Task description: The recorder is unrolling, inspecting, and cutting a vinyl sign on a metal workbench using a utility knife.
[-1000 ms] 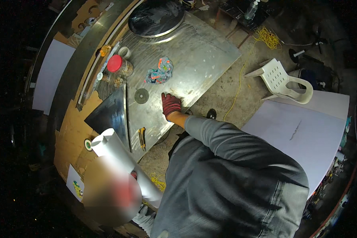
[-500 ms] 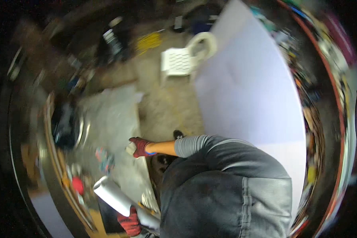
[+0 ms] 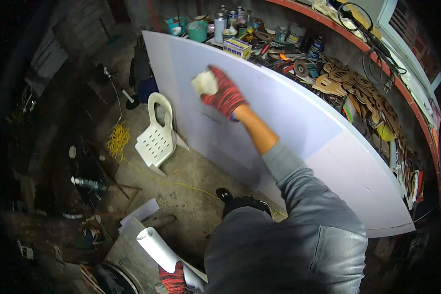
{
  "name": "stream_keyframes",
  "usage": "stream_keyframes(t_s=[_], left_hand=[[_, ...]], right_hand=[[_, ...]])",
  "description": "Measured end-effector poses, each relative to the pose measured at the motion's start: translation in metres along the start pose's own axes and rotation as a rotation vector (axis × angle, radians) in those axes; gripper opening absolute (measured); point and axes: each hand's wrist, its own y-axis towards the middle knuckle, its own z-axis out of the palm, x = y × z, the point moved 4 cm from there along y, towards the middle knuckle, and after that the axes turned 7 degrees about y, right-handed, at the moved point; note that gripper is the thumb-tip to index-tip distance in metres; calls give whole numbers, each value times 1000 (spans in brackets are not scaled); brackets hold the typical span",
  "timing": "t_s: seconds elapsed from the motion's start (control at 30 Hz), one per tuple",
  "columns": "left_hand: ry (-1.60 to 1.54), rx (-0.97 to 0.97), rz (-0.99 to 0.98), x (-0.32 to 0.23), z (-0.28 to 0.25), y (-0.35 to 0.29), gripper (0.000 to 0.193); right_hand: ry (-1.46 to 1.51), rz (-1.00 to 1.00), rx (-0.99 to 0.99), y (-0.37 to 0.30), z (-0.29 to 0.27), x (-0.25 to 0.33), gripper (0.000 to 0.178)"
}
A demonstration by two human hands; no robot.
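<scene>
My right hand [image 3: 225, 94], in a red and black knit glove, grips a pale crumpled wad, probably cloth [image 3: 205, 84], against the face of a large whitish panel [image 3: 289, 115]. The panel stands tilted in front of a cluttered bench, and a dark mark shows on it below the glove. Low at the left, my left hand [image 3: 173, 278], gloved alike, is closed around a roll of white sheet material [image 3: 158, 251]. The far end of the roll is a hollow tube; its near end is partly hidden by my body.
Paint cans [image 3: 220, 24], a green tub [image 3: 197, 31] and wooden cut-outs [image 3: 340, 78] crowd the bench behind the panel. A white plastic chair [image 3: 156, 142] stands close to its left side. Yellow cord [image 3: 118, 142] lies tangled on the floor. A grey sheet-topped surface [image 3: 132, 247] is beside the roll.
My view has swung right toward the panel. My right hand, with the pale wad, has gone from above the grey surface to the panel. The left hand still holds the roll.
</scene>
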Motion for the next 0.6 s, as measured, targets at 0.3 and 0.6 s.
stream_keyframes(t_s=[0.3,0.6], left_hand=[[-149,647,-9,-123,97,115,72],[13,653,82,-169,133,167,71]], right_hand=[[-640,132,-58,124,-217,-73,79],[-789,421,466,180,-208,-168,76]])
